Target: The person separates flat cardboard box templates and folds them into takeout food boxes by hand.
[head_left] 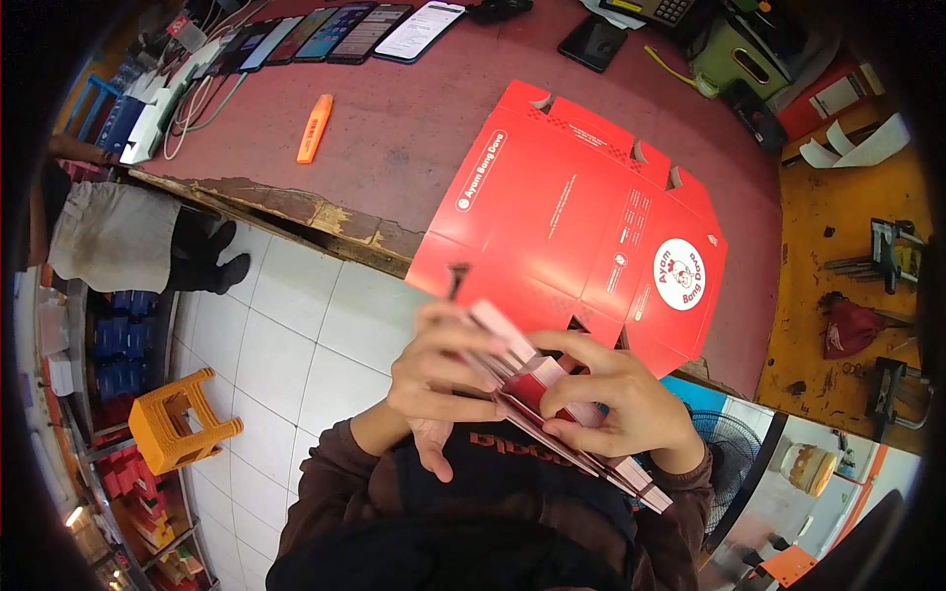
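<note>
Close to my chest is a partly folded cardboard box [531,391], tilted, its pale edges and flaps towards me and some red showing inside. My left hand [445,377] grips its left end with the fingers over the flaps, somewhat blurred, while the thumb sticks out below. On the other side my right hand [623,402] has its fingers bent round the flaps and pinches them. Just beyond both hands, a flat red printed box blank [552,212] with a round white logo lies on the table. The held box covers its near edge.
The red table [394,118] has a chipped wooden edge. An orange highlighter [314,129], several phones [340,34] and cables lie on it. A green holder [741,64] stands at the back right. A stool [184,421] and another person's legs [197,251] are at left.
</note>
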